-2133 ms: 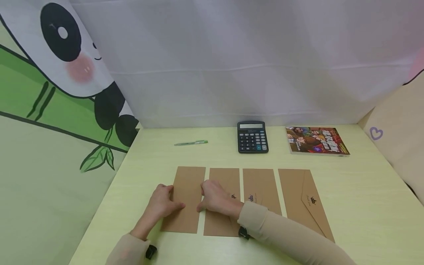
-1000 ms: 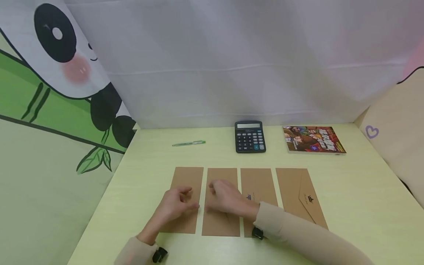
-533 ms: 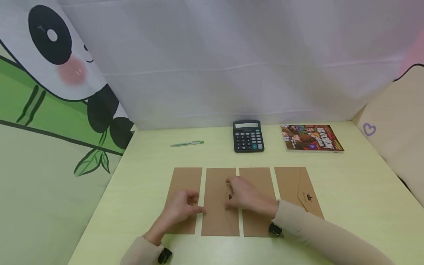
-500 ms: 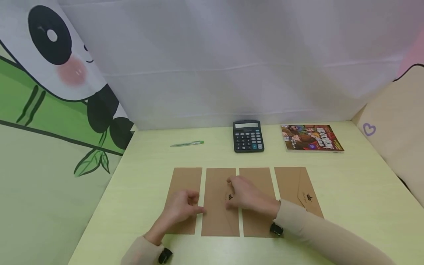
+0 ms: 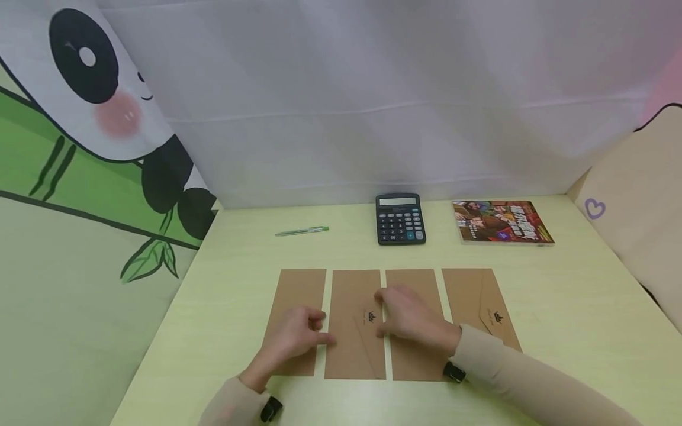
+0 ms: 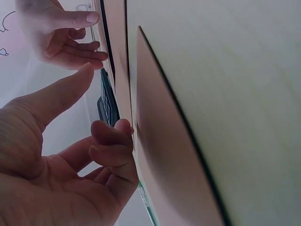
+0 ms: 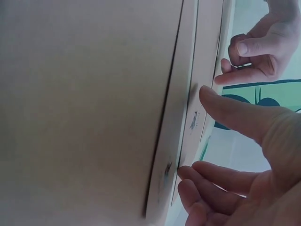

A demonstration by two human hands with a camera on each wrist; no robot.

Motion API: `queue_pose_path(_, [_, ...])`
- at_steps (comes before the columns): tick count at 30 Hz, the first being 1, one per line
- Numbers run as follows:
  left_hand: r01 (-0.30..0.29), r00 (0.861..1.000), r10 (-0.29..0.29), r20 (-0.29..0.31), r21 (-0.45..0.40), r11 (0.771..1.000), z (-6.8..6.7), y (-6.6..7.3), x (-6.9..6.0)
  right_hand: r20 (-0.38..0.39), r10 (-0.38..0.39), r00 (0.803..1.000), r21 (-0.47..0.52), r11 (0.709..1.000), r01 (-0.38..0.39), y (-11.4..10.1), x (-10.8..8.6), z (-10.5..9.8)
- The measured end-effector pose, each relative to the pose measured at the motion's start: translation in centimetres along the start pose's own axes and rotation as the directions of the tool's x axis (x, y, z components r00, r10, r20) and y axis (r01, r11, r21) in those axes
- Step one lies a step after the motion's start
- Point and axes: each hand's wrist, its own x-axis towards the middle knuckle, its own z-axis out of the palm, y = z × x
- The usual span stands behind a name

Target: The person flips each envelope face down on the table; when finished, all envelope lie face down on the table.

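A table (image 5: 581, 307) bears four envelopes (image 5: 351, 296) in a row, a book (image 5: 503, 222) beyond. The right hand (image 5: 412, 313), thumb and fingers spread, is at the right edge of the second from left; the left hand (image 5: 293, 334), loosely spread, near its left. Farther back: calculator (image 5: 401, 219), pen (image 5: 302, 231).

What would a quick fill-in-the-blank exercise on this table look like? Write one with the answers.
1. The brown envelopes in the row number ____.
2. Between the pen and the book lies the ____.
3. In the head view, the hand over the third envelope from the left is the ____ one.
Missing: four; calculator; right.
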Motion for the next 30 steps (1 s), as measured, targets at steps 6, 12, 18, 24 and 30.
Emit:
queue_pose_path(6, [0.025, 1.000, -0.025, 0.004, 0.008, 1.000, 0.4, 0.2, 0.2, -0.018, -0.019, 1.000, -0.058, 0.998, 0.018, 0.1, 0.0, 0.4])
queue_pose_path(12, [-0.007, 1.000, 0.008, -0.021, 0.042, 0.999, 0.8, 0.1, 0.4, -0.027, -0.041, 0.999, -0.064, 0.997, 0.040, 0.1, -0.3, 0.4])
queue_pose_path(18, [-0.036, 0.999, 0.039, -0.035, 0.061, 0.997, 0.9, -0.1, 0.6, -0.022, -0.055, 0.998, -0.070, 0.996, 0.053, 0.2, -0.4, 0.4])
queue_pose_path(24, [0.001, 0.998, 0.004, -0.055, 0.083, 0.997, 0.9, 0.2, 0.8, -0.022, -0.071, 0.997, -0.074, 0.995, 0.069, 0.2, -0.4, 0.4])
queue_pose_path(30, [0.104, 0.993, -0.100, -0.070, 0.065, 0.992, 1.2, 0.8, 1.2, -0.007, -0.062, 0.998, -0.079, 0.995, 0.061, 0.2, -0.3, 0.4])
